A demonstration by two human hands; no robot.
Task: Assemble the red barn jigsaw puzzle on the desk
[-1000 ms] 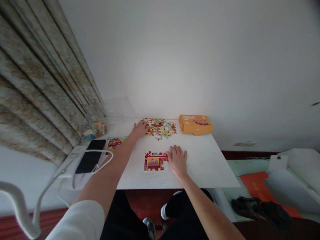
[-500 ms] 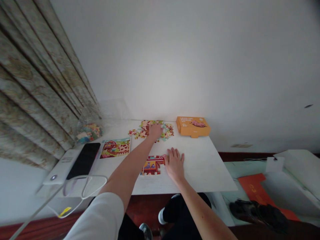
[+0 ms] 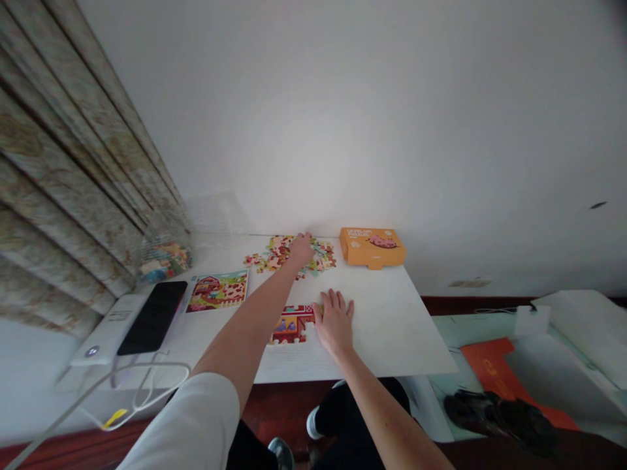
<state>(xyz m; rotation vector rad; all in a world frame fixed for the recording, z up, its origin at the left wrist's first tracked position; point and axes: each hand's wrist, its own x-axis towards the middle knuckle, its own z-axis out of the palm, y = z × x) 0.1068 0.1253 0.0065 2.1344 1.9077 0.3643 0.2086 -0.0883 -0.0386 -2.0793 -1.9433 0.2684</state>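
Observation:
My left hand (image 3: 302, 249) reaches over a pile of loose jigsaw puzzle pieces (image 3: 279, 251) at the far side of the table. Its fingers are bent and drawn together among the pieces; what they hold, if anything, is hidden. Flat on the tabletop, my right hand (image 3: 336, 320) has its fingers apart, thumb at the right edge of a joined section of puzzle (image 3: 292, 326) with red and orange parts and birds on it. My left forearm crosses close to that section's left side. A picture card (image 3: 218, 290) of a barn and cow lies further left.
An orange puzzle box (image 3: 373, 248) stands at the back right of the white table (image 3: 392, 313). At left are a black phone (image 3: 153, 318), a white box (image 3: 105, 333), white cables (image 3: 147, 372) and a clear bag of pieces (image 3: 165, 260) by the curtain (image 3: 73, 143).
My left hand has moved slightly farther across the pile, and its fingers look more drawn together. My right hand stays beside the joined section. The whole view has shifted a little.

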